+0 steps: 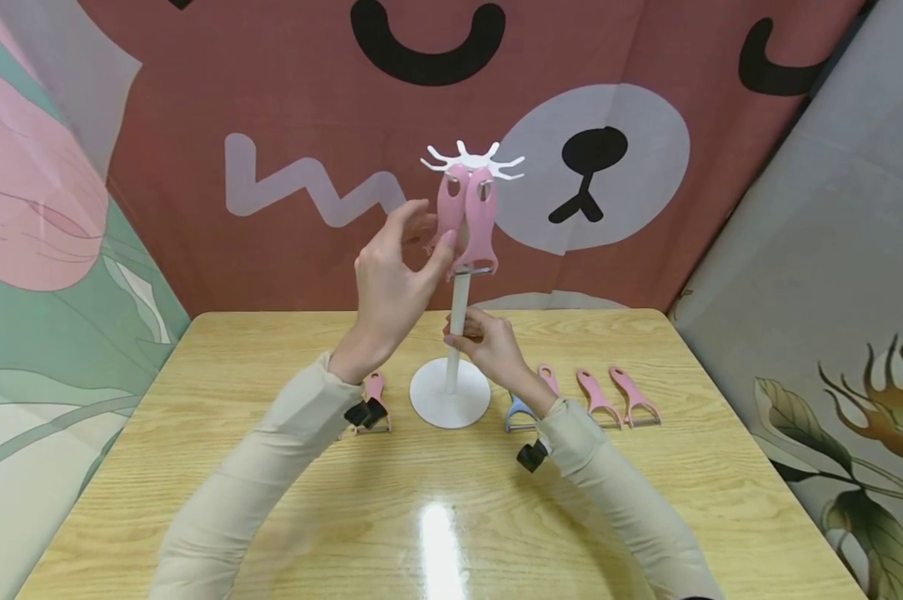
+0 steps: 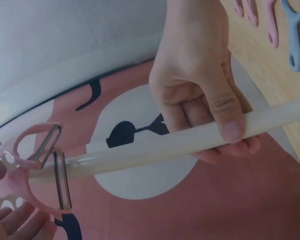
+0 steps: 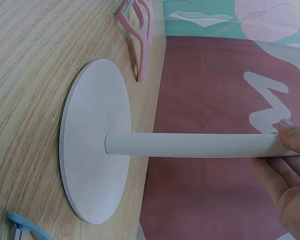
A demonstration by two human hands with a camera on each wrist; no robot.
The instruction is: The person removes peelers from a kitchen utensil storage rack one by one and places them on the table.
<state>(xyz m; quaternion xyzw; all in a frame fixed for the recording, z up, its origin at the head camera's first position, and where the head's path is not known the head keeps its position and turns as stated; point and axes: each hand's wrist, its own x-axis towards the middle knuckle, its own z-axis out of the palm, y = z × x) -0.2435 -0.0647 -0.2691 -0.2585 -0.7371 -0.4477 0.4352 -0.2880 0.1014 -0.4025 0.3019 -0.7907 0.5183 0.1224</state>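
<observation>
A white stand with a round base (image 1: 429,400) stands upright on the table, its spoked top (image 1: 472,160) carrying two pink peelers. The left pink peeler (image 1: 451,196) and right pink peeler (image 1: 482,212) hang side by side by their handle holes, blades down. My left hand (image 1: 391,279) is at the left peeler, thumb in front and fingers at its far side. The left wrist view shows both peelers' blades (image 2: 63,180) beyond those fingers (image 2: 22,222). My right hand (image 1: 496,346) grips the stand's white pole (image 3: 200,145) between thumb and fingers, below the peelers.
Right of the base lie a blue peeler (image 1: 521,410) and several pink peelers (image 1: 630,390) on the wooden table (image 1: 331,517). Another pink peeler (image 1: 374,386) lies left of the base, partly behind my left wrist. A printed curtain (image 1: 309,83) hangs behind.
</observation>
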